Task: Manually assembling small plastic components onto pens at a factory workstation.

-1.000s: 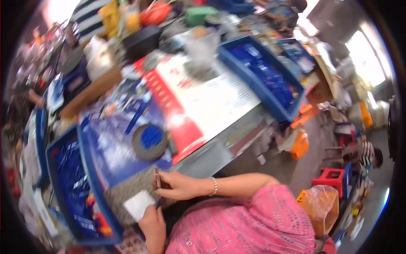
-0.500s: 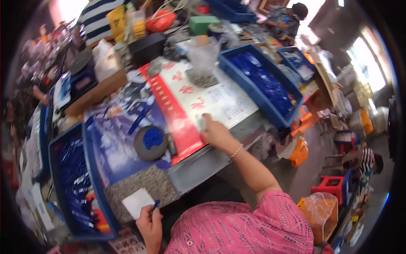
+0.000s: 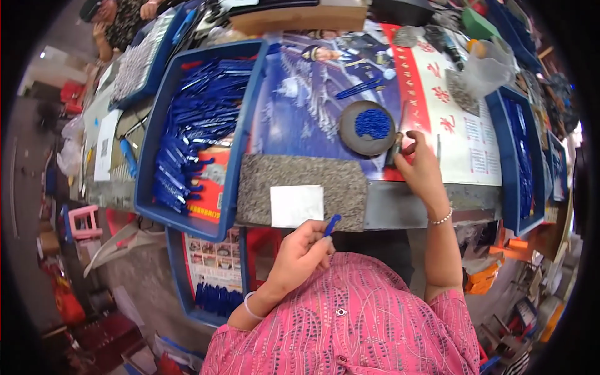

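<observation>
My left hand (image 3: 302, 255) is closed, pinching a small blue plastic piece (image 3: 332, 225) with a curved end. It is at the table's near edge, just below a square white pad (image 3: 297, 206) on a speckled stone slab (image 3: 262, 172). My right hand (image 3: 425, 170) has thumb and forefinger curled at a small dark-handled tool (image 3: 394, 153), right beside a round dish. The dish (image 3: 349, 139) holds a heap of tiny blue parts (image 3: 373, 124). A thin grey metal tool (image 3: 439, 147) lies just right of my right hand. Several slim blue pieces (image 3: 359, 89) lie behind the dish.
A blue tray (image 3: 142, 169) of long blue plastic pieces stands left of the slab. Another blue tray (image 3: 507, 144) is on the right. A clear plastic bag (image 3: 490, 67) sits at the back right. Below the table on the left is a further blue bin (image 3: 177, 265).
My view has turned left. My right hand has moved from the thin metal tool on the poster to the dark-handled tool by the dish. My left hand still holds the blue piece.
</observation>
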The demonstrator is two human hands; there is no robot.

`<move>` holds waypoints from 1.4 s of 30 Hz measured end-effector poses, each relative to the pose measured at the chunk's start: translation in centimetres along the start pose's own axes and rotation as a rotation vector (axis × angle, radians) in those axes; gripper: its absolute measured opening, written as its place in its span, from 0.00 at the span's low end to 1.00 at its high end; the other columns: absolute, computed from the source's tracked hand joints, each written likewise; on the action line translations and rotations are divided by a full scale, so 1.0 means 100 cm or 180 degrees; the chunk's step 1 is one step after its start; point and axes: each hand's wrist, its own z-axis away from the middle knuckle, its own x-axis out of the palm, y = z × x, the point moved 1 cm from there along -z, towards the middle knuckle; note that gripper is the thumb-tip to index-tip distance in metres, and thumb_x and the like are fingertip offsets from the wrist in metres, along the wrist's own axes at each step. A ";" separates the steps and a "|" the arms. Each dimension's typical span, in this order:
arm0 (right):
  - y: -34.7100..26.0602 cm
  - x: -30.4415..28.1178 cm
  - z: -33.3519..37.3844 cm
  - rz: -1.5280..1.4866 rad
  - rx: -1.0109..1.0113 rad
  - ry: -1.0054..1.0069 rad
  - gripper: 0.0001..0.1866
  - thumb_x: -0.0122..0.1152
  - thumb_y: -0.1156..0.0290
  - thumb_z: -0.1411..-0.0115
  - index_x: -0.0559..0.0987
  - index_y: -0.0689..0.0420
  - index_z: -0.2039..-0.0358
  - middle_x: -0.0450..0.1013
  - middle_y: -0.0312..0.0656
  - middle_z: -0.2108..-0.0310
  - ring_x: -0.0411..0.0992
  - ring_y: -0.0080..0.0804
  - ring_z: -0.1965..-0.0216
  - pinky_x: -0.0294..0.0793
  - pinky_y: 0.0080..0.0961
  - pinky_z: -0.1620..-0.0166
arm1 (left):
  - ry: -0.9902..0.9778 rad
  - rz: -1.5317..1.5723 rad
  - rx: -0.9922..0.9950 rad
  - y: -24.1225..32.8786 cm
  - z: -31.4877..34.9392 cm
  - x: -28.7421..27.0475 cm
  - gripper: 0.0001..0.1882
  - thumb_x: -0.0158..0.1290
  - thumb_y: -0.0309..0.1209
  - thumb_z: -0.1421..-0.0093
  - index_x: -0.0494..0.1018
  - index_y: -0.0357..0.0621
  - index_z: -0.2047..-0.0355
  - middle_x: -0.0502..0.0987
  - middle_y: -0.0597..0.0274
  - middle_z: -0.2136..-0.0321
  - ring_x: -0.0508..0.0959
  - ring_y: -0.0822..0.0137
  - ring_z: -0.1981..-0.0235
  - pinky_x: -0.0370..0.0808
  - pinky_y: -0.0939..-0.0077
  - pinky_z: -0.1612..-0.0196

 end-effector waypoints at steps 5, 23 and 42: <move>-0.021 0.000 -0.018 0.0044 0.0313 -0.0331 0.20 0.54 0.73 0.48 0.64 0.63 0.54 0.71 0.49 0.75 0.72 0.44 0.71 0.70 0.34 0.65 | -0.0332 0.0664 -0.0182 -0.005 -0.003 -0.010 0.12 0.45 0.24 0.39 0.65 0.35 0.54 0.74 0.59 0.72 0.75 0.75 0.78 0.72 0.84 0.74; -0.025 -0.035 0.017 -0.3199 0.0964 0.0021 0.18 0.53 0.77 0.47 0.70 0.65 0.54 0.66 0.37 0.67 0.64 0.22 0.62 0.63 0.17 0.56 | -0.0009 0.1070 -0.0413 -0.023 0.000 -0.036 0.17 0.39 0.35 0.34 0.73 0.34 0.60 0.74 0.63 0.78 0.64 0.81 0.85 0.60 0.88 0.82; -0.114 0.060 0.062 -0.2108 0.0106 -0.1256 0.08 0.52 0.70 0.39 0.75 0.62 0.68 0.74 0.36 0.69 0.69 0.17 0.71 0.67 0.15 0.69 | 0.0355 0.1506 -0.0390 -0.059 0.000 -0.043 0.10 0.49 0.29 0.39 0.74 0.34 0.62 0.77 0.61 0.74 0.74 0.77 0.81 0.70 0.86 0.77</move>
